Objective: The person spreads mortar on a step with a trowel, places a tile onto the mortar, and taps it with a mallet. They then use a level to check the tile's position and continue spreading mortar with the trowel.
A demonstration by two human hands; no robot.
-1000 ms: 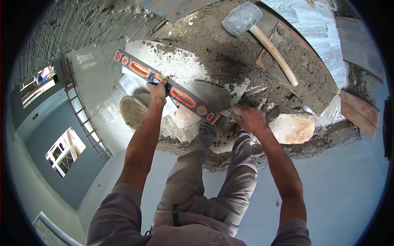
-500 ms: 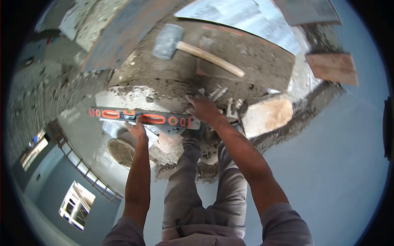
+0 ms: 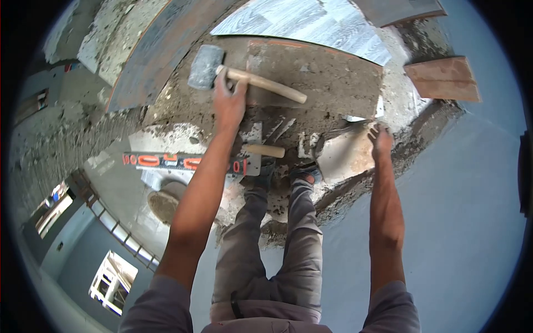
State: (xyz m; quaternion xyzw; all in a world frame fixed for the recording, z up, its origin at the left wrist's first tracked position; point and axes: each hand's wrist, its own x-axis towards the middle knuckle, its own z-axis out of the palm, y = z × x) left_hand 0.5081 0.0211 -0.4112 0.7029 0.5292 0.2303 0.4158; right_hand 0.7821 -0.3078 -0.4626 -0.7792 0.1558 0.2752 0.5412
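Note:
My left hand point(image 3: 229, 105) reaches to the wooden handle of a grey-headed mallet point(image 3: 266, 83), close to the head. Its thumb and fingers are apart at the handle, and the mallet lies on mortar-smeared slabs. My right hand point(image 3: 382, 140) has its fingers curled over the right edge of a broken, pale tile piece point(image 3: 344, 158). A spirit level point(image 3: 148, 160) with orange-rimmed openings lies flat at the left, partly hidden by my left forearm. Beside its right end rests a tool with a short wooden handle point(image 3: 266, 150); its metal part is hard to make out.
A wood-patterned grey tile point(image 3: 294, 19) lies at the far side, and a brown tile point(image 3: 444, 79) at the right. Left of my feet stands a round mortar-filled container point(image 3: 164, 206). Rubble and mortar surround my sandalled feet point(image 3: 305, 175). A blue wall point(image 3: 444, 222) borders the right.
My left hand has left the spirit level and moved forward to the mallet handle. My right hand has moved right, from beside the level's end to the broken tile piece, uncovering the short wooden handle.

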